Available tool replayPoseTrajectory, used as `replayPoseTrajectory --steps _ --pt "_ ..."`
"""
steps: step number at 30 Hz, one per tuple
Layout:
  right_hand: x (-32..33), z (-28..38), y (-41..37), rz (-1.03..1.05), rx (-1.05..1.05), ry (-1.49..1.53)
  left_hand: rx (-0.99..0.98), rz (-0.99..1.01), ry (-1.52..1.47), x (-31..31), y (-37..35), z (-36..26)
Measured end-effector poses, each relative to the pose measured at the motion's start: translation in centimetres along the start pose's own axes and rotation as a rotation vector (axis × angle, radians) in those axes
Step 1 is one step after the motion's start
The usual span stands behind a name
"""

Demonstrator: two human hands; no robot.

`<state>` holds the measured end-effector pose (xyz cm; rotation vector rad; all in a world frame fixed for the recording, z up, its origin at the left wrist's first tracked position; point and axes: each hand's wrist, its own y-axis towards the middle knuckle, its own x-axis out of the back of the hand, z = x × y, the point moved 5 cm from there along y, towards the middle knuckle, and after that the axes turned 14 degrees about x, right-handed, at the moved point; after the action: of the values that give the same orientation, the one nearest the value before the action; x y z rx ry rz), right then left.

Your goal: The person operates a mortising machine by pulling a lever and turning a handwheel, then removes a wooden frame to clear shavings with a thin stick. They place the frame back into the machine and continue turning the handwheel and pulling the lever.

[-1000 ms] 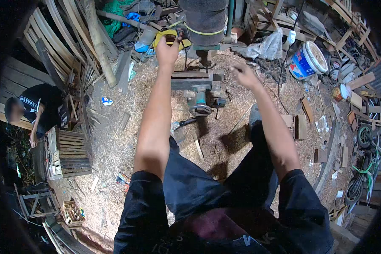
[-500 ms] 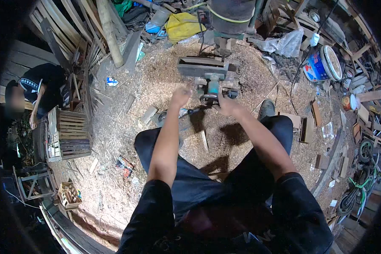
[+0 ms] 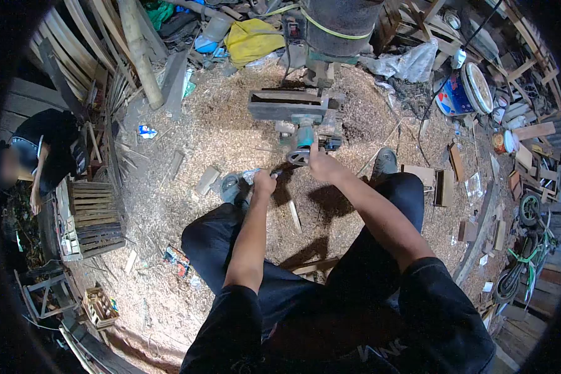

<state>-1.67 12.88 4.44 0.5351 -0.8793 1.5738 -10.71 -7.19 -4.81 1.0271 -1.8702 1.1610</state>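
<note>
My right hand (image 3: 325, 167) is closed at the right side of a handwheel (image 3: 298, 157), its fingers bent over the rim. The wheel sits on the near end of a turquoise machine part (image 3: 305, 136), which looks like a lathe tailstock. To the left and lower down, my left hand (image 3: 265, 182) is a fist beside a dark bar (image 3: 284, 169); what its fingers hold is hidden. A clear, shiny piece (image 3: 250, 175) shows just left of that fist. Behind the turquoise part lies a long wooden trough (image 3: 287, 111).
Wood shavings cover the floor. A large dark drum (image 3: 340, 28) stands behind the machine. A yellow cloth (image 3: 251, 41) lies at the back; a blue paint bucket (image 3: 456, 96) stands at right. Another person (image 3: 53, 140) crouches at left by a slatted crate (image 3: 96, 212).
My left hand has moved down and toward me, from beside the machine to the dark bar. My right hand stays at the handwheel. The view has shifted slightly.
</note>
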Motion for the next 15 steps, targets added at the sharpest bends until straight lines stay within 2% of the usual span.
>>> replayPoseTrajectory --steps 6,10,15 --pt "1.1 1.5 -0.5 0.060 -0.016 -0.023 0.062 0.000 0.007 -1.0 0.9 0.3" --pt "1.1 1.5 -0.5 0.066 -0.023 0.006 0.011 0.006 -0.049 1.0 -0.7 -0.8" --pt "1.1 1.4 -0.5 0.065 -0.029 -0.019 -0.018 0.020 -0.037 0.5 -0.1 -0.4"
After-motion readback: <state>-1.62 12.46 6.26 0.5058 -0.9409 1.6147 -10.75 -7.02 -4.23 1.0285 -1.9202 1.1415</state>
